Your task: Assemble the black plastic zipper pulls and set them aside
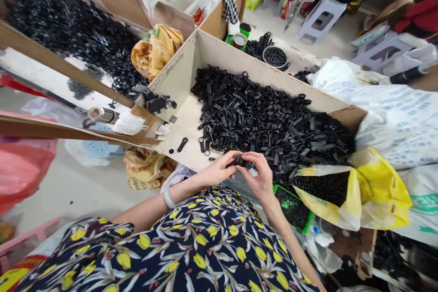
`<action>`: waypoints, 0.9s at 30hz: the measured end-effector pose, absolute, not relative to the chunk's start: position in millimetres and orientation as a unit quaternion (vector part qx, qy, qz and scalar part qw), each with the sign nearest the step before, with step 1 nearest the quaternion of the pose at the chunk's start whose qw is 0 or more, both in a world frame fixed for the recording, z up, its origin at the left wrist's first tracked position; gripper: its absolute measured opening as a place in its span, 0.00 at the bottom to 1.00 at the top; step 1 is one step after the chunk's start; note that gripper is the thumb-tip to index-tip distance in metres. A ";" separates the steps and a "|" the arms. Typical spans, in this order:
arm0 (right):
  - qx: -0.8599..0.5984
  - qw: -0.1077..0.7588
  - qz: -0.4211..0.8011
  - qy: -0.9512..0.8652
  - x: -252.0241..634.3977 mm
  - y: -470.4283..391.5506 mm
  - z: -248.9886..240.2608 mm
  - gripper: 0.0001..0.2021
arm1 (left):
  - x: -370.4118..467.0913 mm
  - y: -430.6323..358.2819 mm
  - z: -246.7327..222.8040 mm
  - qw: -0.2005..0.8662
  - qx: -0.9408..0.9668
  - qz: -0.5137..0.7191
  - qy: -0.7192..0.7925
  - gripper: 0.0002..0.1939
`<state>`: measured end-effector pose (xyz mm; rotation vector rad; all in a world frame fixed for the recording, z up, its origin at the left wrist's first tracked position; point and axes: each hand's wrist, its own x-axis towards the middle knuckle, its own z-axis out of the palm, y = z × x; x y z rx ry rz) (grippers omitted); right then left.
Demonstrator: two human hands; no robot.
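My left hand point(219, 169) and my right hand point(259, 176) meet at the near edge of a wooden bin. Pinched between their fingertips is a small black plastic part point(238, 160), partly covered by the fingers. Tiny silvery metal pieces point(252, 172) show just under my right hand; what they rest in is hidden. Beyond my hands lies a big heap of black plastic pieces point(253, 114), many of them long with a ring at one end. One such ringed piece point(182, 144) lies apart on the bin floor to the left, beside a small black disc point(171, 151).
A green tray point(294, 210) of dark bits and a yellow-and-white bag point(379, 191) of black parts stand at my right. A wooden wall point(273, 70) closes the bin's far side. Left is another bin with a dark heap point(68, 32). People sit near stools point(321, 16) behind.
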<state>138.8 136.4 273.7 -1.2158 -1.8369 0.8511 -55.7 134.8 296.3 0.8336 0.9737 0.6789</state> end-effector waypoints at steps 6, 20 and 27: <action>-0.499 0.352 0.294 -0.735 137.8 124.0 273.7 0.09 | -63.1 141.9 298.6 0.727 0.468 0.199 0.461 0.21; -0.577 0.409 0.341 -0.619 161.0 91.0 282.0 0.07 | -43.5 139.8 285.7 0.596 0.650 0.180 0.435 0.19; -0.499 0.456 0.334 -0.656 162.2 145.1 267.7 0.04 | -28.7 150.2 290.0 0.523 0.632 0.256 0.511 0.17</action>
